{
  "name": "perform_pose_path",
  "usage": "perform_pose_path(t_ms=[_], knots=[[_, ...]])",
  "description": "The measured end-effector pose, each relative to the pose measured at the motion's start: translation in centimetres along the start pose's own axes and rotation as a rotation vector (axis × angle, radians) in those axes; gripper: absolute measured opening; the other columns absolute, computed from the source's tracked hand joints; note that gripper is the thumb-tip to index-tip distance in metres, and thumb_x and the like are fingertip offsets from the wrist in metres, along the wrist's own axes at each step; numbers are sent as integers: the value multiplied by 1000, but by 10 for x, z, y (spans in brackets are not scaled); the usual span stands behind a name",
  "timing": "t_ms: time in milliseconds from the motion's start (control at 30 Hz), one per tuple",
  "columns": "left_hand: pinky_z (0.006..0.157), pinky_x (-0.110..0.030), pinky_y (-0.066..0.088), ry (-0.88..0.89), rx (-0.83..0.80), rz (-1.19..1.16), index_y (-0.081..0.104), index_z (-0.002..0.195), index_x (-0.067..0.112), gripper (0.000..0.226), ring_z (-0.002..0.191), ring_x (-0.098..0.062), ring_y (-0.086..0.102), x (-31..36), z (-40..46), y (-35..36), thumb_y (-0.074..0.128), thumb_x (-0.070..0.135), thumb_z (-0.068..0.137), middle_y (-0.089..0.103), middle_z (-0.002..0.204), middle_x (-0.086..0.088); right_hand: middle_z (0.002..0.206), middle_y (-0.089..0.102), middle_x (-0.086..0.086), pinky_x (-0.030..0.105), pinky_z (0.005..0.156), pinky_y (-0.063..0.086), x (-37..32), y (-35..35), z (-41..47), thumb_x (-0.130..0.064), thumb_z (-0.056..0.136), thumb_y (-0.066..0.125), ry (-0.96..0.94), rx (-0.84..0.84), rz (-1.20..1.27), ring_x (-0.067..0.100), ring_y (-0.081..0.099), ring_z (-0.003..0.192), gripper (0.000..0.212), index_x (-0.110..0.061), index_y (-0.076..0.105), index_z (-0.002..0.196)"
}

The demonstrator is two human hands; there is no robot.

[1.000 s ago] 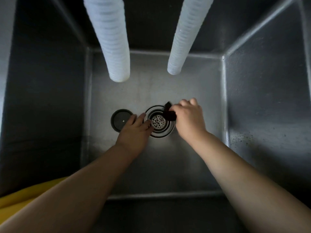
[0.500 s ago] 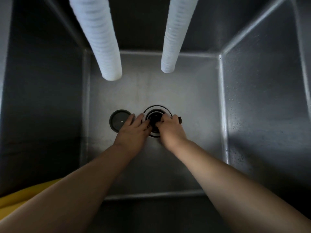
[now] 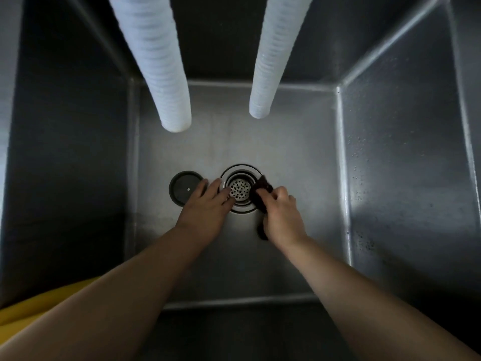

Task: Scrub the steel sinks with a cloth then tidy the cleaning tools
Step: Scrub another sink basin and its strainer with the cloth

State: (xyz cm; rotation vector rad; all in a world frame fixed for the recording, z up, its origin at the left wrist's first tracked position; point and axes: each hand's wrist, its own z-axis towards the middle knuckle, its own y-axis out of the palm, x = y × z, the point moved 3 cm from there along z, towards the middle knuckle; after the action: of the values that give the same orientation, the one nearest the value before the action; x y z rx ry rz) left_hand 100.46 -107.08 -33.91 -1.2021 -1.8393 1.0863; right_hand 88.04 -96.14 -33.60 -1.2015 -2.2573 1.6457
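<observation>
I look straight down into a deep steel sink [image 3: 260, 269]. In the middle of its floor is a round drain with a perforated strainer [image 3: 240, 189]. My right hand [image 3: 282, 217] grips a dark cloth [image 3: 263, 190] and holds it against the right side of the drain ring. My left hand [image 3: 205, 207] rests flat on the sink floor, fingers straight, their tips touching the left edge of the drain. Part of the cloth shows below my right hand.
A dark round drain stopper [image 3: 183, 187] lies on the sink floor just left of my left hand. Two white ribbed hoses [image 3: 156, 74] [image 3: 270, 63] hang down from above over the back of the sink. Yellow fabric [image 3: 39, 306] shows at the lower left.
My right hand moved with the cloth from over the drain's middle to its right rim, uncovering the strainer. My left hand stayed beside the drain.
</observation>
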Motion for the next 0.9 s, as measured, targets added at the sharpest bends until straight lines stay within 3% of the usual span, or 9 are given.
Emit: perform_pose_path(t_ms=[67, 167, 233, 300, 367, 500, 733, 900], knots=[[116, -45, 1, -12, -14, -10, 27, 147, 19, 49, 145, -28, 6, 1, 0, 0, 26, 21, 98, 20, 157, -4, 113, 45, 13, 40, 85, 45, -4, 10, -10, 1, 76, 44, -33, -73, 49, 35, 44, 99, 59, -23, 52, 129], [116, -42, 5, -32, -27, -43, 25, 148, 20, 51, 145, -24, 6, 1, -4, -1, 30, 19, 97, 17, 157, -1, 110, 53, 11, 19, 90, 37, -7, 16, -18, 9, 73, 48, 15, -206, 311, 30, 52, 105, 55, -19, 63, 118], [113, -40, 19, -86, 78, -128, 38, 142, 18, 50, 141, -25, 23, -4, -12, -10, 43, 15, 92, 33, 151, -4, 106, 57, 9, 11, 85, 33, -7, 5, -11, 12, 71, 48, 79, -130, 451, 26, 56, 105, 52, -16, 67, 110], [102, -40, 34, -246, 210, -217, 53, 129, 13, 47, 126, -29, 44, -17, -21, -19, 59, 13, 82, 52, 134, -9, 104, 57, 10, 16, 87, 36, -2, -12, 5, 12, 72, 49, 119, 34, 472, 27, 56, 103, 51, -16, 67, 110], [96, -40, 35, -465, 232, -299, 55, 124, 8, 51, 117, -33, 47, -32, -29, -20, 69, 17, 76, 55, 126, -14, 107, 54, 12, 29, 90, 42, 8, -26, 22, 9, 74, 49, 136, 127, 359, 30, 51, 105, 52, -19, 64, 115], [99, -42, 33, -749, 178, -424, 45, 132, 8, 69, 120, -34, 39, -52, -37, -11, 76, 29, 73, 47, 131, -17, 115, 44, 9, 39, 83, 46, 19, -24, 23, 1, 80, 48, 154, 53, 95, 32, 43, 105, 54, -27, 52, 126], [99, -42, 33, -847, 183, -531, 45, 134, 13, 78, 120, -35, 39, -56, -35, -1, 79, 39, 68, 44, 132, -16, 119, 44, 9, 40, 90, 46, -18, 24, -31, -10, 76, 56, 70, -121, 179, 35, 51, 105, 57, -29, 46, 129], [97, -41, 34, -876, 237, -575, 51, 127, 14, 73, 117, -37, 41, -55, -32, 0, 82, 34, 64, 48, 126, -17, 120, 42, 8, 38, 92, 45, -51, 34, -6, -9, 79, 54, 14, -111, 221, 31, 47, 110, 58, -31, 46, 132]])
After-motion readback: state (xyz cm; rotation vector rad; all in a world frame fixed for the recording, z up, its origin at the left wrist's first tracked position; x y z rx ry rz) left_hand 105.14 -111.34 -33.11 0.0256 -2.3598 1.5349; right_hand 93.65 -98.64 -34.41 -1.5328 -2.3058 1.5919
